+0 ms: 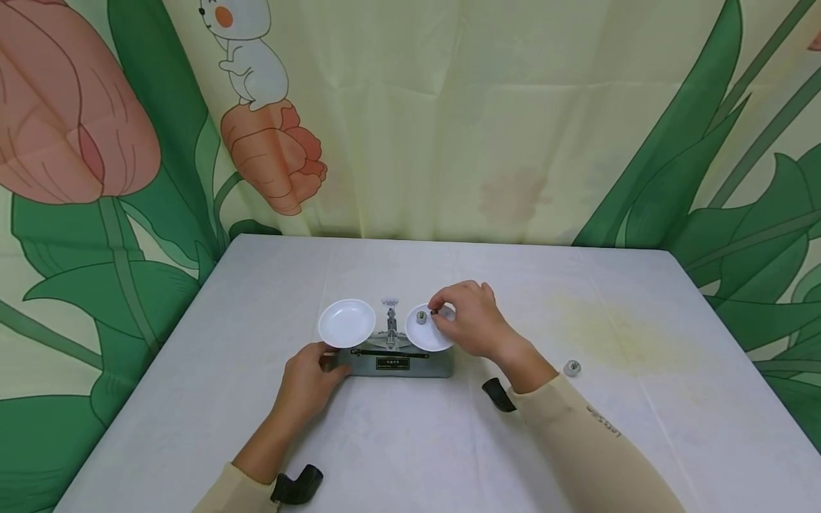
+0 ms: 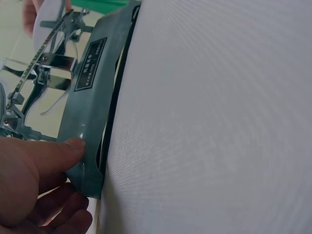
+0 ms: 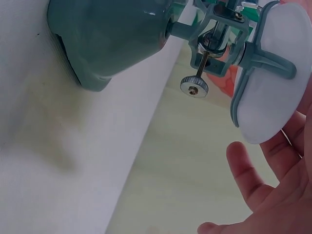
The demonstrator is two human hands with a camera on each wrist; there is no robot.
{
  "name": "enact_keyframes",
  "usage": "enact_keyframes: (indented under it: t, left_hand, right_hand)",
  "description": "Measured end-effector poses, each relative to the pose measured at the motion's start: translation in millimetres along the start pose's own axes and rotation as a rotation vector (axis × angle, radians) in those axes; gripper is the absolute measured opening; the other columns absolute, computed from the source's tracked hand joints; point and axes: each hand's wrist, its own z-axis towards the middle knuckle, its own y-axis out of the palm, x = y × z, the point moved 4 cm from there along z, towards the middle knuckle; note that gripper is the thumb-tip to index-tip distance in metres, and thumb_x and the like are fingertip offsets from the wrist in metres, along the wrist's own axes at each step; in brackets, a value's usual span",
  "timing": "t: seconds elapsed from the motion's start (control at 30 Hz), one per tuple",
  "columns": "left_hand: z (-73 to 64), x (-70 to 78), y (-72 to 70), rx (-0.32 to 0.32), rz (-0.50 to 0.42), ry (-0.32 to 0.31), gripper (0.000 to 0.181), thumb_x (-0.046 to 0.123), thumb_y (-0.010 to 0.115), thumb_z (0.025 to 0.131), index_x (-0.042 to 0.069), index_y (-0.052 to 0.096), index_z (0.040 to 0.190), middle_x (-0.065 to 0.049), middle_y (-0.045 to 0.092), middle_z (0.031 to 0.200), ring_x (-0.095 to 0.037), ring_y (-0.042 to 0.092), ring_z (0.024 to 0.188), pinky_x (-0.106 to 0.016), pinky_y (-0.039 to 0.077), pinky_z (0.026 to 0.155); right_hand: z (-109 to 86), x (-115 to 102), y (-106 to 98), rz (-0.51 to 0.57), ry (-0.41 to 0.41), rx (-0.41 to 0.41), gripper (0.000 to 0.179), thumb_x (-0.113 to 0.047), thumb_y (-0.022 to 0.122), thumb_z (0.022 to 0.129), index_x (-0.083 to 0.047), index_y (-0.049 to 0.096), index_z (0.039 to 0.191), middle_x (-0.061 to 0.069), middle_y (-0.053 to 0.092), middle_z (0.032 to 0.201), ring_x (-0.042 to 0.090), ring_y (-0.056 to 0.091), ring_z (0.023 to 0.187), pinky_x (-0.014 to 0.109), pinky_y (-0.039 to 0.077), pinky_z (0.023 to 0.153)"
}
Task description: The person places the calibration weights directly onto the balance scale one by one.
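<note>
A grey-green balance scale with two white pans stands on the table. My left hand grips the left end of its base, thumb on the front face and the other fingers curled round the end, as the left wrist view shows. A metal weight sits on the right pan; the left pan holds nothing. Over the right pan's edge, my right hand pinches a small dark weight between thumb and forefinger. That weight is mostly covered by the fingertips, and the right wrist view hides it behind the pan.
Another metal weight lies on the white-covered table, right of the right forearm. In the right wrist view a knurled adjusting nut juts from the scale's beam end. A printed curtain hangs behind the table's far edge.
</note>
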Motion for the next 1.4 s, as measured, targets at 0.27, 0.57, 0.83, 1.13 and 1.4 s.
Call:
enact_keyframes:
  t: [0.27,0.57,0.83,1.13,1.4]
  left_hand:
    - [-0.8,1.1,-0.3,0.001,0.003,0.001,0.038,0.005,0.082,0.08,-0.006,0.066,0.113,-0.017,0.068,0.108,-0.034,0.066,0.098,-0.049,0.056,0.083]
    - [-0.7,1.9,-0.7,-0.001,0.005,-0.001,0.037,0.005,0.082,0.081,-0.006,0.067,0.113,-0.017,0.068,0.108,-0.034,0.067,0.098,-0.049,0.056,0.082]
    - [-1.0,2.0,-1.2,-0.003,0.015,-0.014,0.038,0.006,0.082,0.081,-0.006,0.067,0.113,-0.018,0.068,0.109,-0.034,0.067,0.098,-0.049,0.056,0.082]
    - [-0.4,0.6,-0.1,0.017,0.015,-0.014,0.039,0.006,0.082,0.08,-0.006,0.067,0.114,-0.018,0.068,0.109,-0.034,0.067,0.099,-0.05,0.056,0.083]
    - [-0.4,0.6,0.2,0.007,0.017,0.001,0.041,0.006,0.083,0.08,-0.006,0.066,0.115,-0.019,0.068,0.11,-0.035,0.066,0.099,-0.05,0.056,0.083]
  right_hand:
    - [0.7,0,1,-0.014,0.007,-0.008,0.012,-0.011,0.072,0.089,-0.011,0.075,0.1,0.006,0.072,0.109,0.033,0.053,0.112,0.067,0.021,0.105]
    - [-0.8,1,0,-0.02,0.014,-0.004,0.015,-0.012,0.071,0.089,-0.011,0.076,0.103,0.006,0.071,0.11,0.033,0.053,0.113,0.063,0.024,0.103]
    - [-5.5,4,-4,0.056,0.023,0.002,0.021,-0.012,0.07,0.09,-0.009,0.075,0.11,0.008,0.07,0.115,0.033,0.055,0.117,0.051,0.042,0.1]
    - [-20.8,26,-17,0.192,0.1,0.055,0.036,-0.013,0.071,0.093,-0.005,0.064,0.128,0.011,0.066,0.124,0.031,0.061,0.113,0.049,0.05,0.097]
    - [-41.1,55,-27,0.201,0.177,0.008,0.036,-0.011,0.069,0.094,-0.004,0.064,0.128,0.014,0.066,0.125,0.034,0.064,0.108,0.047,0.053,0.093]
